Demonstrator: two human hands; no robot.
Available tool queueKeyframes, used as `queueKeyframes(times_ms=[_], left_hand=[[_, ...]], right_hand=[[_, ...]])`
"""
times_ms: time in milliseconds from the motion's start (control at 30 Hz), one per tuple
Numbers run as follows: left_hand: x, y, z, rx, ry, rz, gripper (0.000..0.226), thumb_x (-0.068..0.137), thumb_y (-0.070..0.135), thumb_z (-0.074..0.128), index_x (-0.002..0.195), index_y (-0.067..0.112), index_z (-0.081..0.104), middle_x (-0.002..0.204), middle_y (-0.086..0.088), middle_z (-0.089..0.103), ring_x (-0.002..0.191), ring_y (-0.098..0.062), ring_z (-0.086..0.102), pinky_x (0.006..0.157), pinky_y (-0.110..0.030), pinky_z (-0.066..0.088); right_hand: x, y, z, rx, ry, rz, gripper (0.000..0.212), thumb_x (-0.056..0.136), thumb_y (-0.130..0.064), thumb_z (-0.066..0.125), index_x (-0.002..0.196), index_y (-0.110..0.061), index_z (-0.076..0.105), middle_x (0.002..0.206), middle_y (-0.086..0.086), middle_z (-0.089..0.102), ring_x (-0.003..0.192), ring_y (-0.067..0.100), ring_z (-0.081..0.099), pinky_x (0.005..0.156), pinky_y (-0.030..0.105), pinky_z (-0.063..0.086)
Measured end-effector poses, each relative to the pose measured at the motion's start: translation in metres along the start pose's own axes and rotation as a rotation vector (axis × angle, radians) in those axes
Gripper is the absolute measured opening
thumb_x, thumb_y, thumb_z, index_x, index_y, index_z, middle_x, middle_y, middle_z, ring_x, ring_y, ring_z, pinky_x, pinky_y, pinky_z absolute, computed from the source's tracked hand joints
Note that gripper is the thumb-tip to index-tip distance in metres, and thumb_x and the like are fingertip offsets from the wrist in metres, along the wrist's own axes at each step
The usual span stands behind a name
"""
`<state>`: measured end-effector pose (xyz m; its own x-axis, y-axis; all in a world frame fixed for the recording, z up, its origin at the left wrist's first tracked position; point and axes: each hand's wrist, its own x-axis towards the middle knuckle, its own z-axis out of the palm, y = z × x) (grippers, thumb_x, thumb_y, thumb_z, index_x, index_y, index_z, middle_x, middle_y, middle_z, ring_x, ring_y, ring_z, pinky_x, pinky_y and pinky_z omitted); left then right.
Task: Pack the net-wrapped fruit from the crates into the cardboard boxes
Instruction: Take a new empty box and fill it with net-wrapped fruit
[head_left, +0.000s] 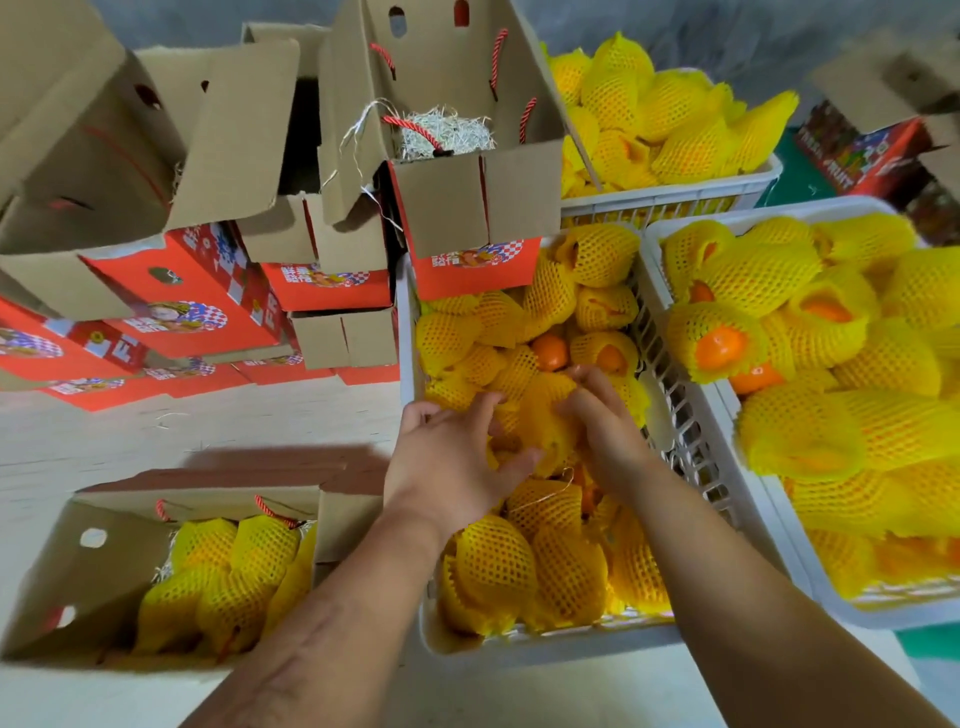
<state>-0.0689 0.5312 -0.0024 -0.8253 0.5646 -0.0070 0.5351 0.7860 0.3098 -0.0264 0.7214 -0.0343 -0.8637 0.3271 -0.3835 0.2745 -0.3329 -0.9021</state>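
A white plastic crate (693, 426) in the middle holds several oranges in yellow foam nets. My left hand (449, 462) and my right hand (605, 426) reach into it together and curl around one net-wrapped orange (543, 415) from either side. At the lower left an open cardboard box (78, 582) holds several net-wrapped oranges (228, 577) on straw.
Another full white crate (774, 499) stands on the right and a third (670, 195) behind. An open box with straw (447, 197) rests on the middle crate's far edge. Stacked red-and-brown boxes (171, 291) fill the left back. Pale floor lies between.
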Motion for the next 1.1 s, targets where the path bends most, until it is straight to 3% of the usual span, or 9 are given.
queueKeyframes(times_ms=[100,267,367,500,600,700,933,1000,1100], left_hand=[[-0.001,0.004,-0.001,0.136,-0.055,0.027,0.1,0.073,0.104,0.013,0.15,0.041,0.025,0.086,0.009,0.074,0.105,-0.013,0.068,0.115,-0.041,0.023],[0.0,0.002,-0.002,0.024,0.043,0.03,0.085,0.083,0.092,0.03,0.148,0.038,0.029,0.108,0.01,0.074,0.108,-0.015,0.067,0.113,-0.038,0.027],[0.0,-0.001,-0.001,-0.069,0.086,0.018,0.077,0.081,0.08,0.046,0.145,0.04,0.03,0.125,0.009,0.069,0.111,-0.021,0.061,0.11,-0.037,0.035],[0.001,-0.006,0.002,-0.109,0.039,-0.003,0.081,0.079,0.074,0.048,0.15,0.043,0.024,0.14,0.006,0.054,0.12,-0.027,0.054,0.109,-0.037,0.037],[0.002,-0.007,0.002,-0.125,0.031,-0.006,0.082,0.077,0.069,0.049,0.151,0.044,0.023,0.141,0.007,0.048,0.119,-0.027,0.054,0.107,-0.036,0.039],[0.001,-0.005,0.002,-0.156,0.046,-0.027,0.082,0.077,0.066,0.054,0.15,0.046,0.023,0.141,0.007,0.048,0.117,-0.031,0.052,0.1,-0.039,0.045],[0.002,-0.004,0.003,-0.175,0.133,-0.007,0.077,0.084,0.056,0.066,0.148,0.044,0.025,0.14,0.006,0.048,0.113,-0.022,0.049,0.1,-0.037,0.044],[0.003,-0.006,0.005,-0.243,0.169,-0.01,0.077,0.086,0.053,0.068,0.149,0.044,0.023,0.145,0.008,0.042,0.119,-0.018,0.044,0.103,-0.041,0.044],[0.005,-0.01,0.006,-0.389,0.236,0.018,0.079,0.089,0.049,0.07,0.153,0.041,0.024,0.152,0.008,0.038,0.131,-0.02,0.046,0.103,-0.044,0.045]], right_hand=[[-0.011,0.003,0.025,0.165,-0.254,0.13,0.031,0.07,-0.013,0.059,0.1,-0.019,0.057,0.094,0.014,0.054,0.086,0.028,0.056,0.069,0.039,0.045],[-0.005,0.001,0.026,0.159,-0.313,0.105,0.024,0.105,-0.008,0.048,0.128,-0.01,0.051,0.124,0.014,0.06,0.118,0.017,0.062,0.107,0.037,0.049],[0.001,-0.002,0.025,-0.024,-0.206,0.042,0.051,0.094,-0.057,0.06,0.136,-0.029,0.05,0.135,0.002,0.057,0.128,0.02,0.055,0.106,0.041,0.046],[0.047,-0.007,-0.008,-1.006,0.341,-0.248,0.068,0.094,-0.034,0.064,0.152,-0.016,0.034,0.155,0.013,0.034,0.141,0.035,0.032,0.117,0.047,0.027],[0.069,0.002,-0.033,-1.486,0.289,-0.142,0.078,0.096,-0.039,0.058,0.158,-0.014,0.017,0.162,0.014,0.019,0.144,0.037,0.026,0.116,0.046,0.026],[0.076,0.018,-0.032,-1.649,0.384,-0.187,0.075,0.091,-0.042,0.065,0.149,-0.019,0.024,0.147,0.012,0.031,0.13,0.033,0.037,0.107,0.041,0.033],[0.07,0.02,-0.031,-1.491,0.409,-0.186,0.067,0.089,-0.029,0.072,0.145,-0.025,0.035,0.143,0.018,0.039,0.126,0.035,0.042,0.108,0.042,0.036],[0.054,0.012,-0.026,-1.172,0.398,-0.216,0.072,0.085,-0.031,0.078,0.145,-0.019,0.039,0.128,0.014,0.058,0.117,0.02,0.056,0.091,0.03,0.047],[0.015,-0.001,-0.006,-0.579,0.449,-0.28,0.057,0.084,-0.025,0.08,0.133,-0.022,0.053,0.084,-0.007,0.067,0.067,-0.015,0.061,0.049,0.004,0.04]])
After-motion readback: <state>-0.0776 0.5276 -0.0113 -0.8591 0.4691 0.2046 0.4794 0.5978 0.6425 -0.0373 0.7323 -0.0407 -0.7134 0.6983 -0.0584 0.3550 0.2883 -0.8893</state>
